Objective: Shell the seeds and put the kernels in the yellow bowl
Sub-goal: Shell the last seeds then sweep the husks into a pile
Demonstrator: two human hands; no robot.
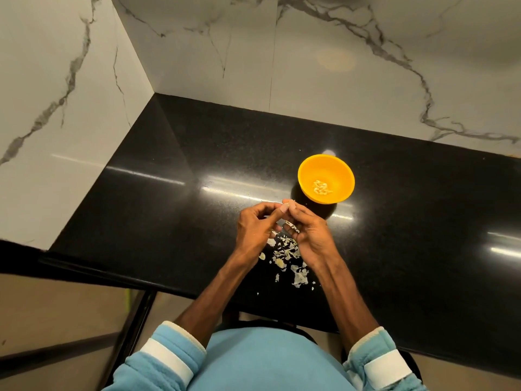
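A glossy black speckled counter fills the middle, with streaks of reflected light at 9 and 3 o'clock. A white wall with grey veins stands at 12 o'clock. A side wall like it stands at 10 o'clock, and the two meet in a corner. Beige floor shows at 8 o'clock.

Both hands raised together over the black counter, fingertips meeting. Left hand and right hand pinch a seed between them. Yellow bowl just beyond, small pile of kernels inside. Shell fragments scattered on counter under the wrists.
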